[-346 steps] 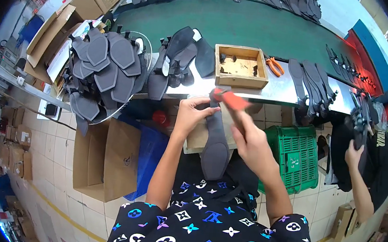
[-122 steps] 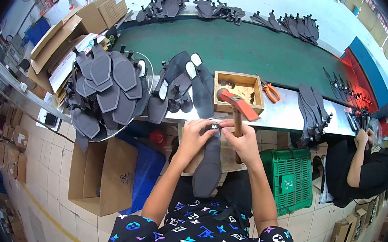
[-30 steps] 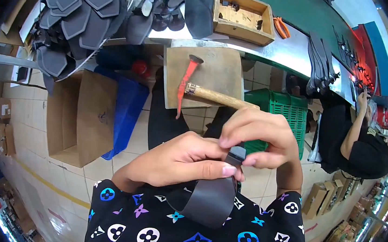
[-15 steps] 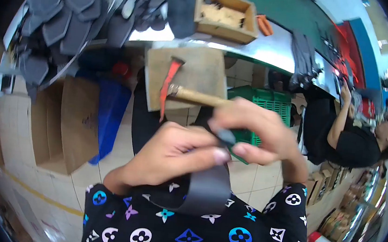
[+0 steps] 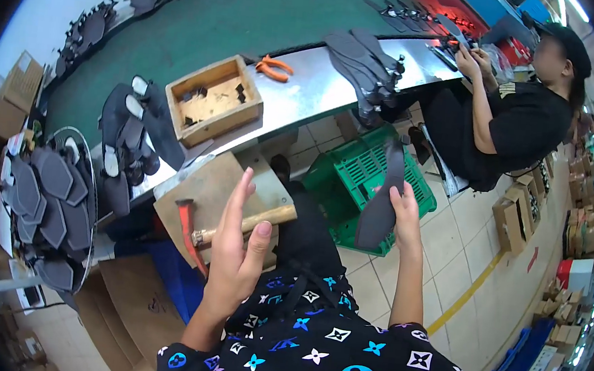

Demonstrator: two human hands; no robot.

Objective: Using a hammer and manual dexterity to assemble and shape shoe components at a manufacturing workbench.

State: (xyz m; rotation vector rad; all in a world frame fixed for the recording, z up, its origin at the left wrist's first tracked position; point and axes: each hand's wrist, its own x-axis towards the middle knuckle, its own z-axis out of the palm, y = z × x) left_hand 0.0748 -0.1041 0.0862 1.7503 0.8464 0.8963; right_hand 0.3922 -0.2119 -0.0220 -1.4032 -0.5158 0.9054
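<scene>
My right hand [image 5: 406, 214] grips a dark grey sandal sole [image 5: 378, 218] by its edge, narrow end pointing up, over the green crate [image 5: 412, 179]. My left hand [image 5: 235, 251] is raised and holds nothing, its fingers stretched and thumb apart. Behind it, a hammer with a red head [image 5: 190, 238] and a wooden handle [image 5: 276, 216] lies on a brown board [image 5: 237, 180]. The left hand partly hides the handle.
A wooden box [image 5: 209, 128] with small black pieces and orange-handled pliers [image 5: 274, 69] stand on the metal-edged bench. Dark soles [image 5: 363, 59] are stacked there; others [image 5: 49, 197] pile up at left. A co-worker [image 5: 525, 114] sits at right, holding a sole. Cardboard boxes line the floor.
My hands, earlier together on a dark piece above my lap, have separated. The right now holds the sole out over the crate; the left is empty. The view has swung to the right.
</scene>
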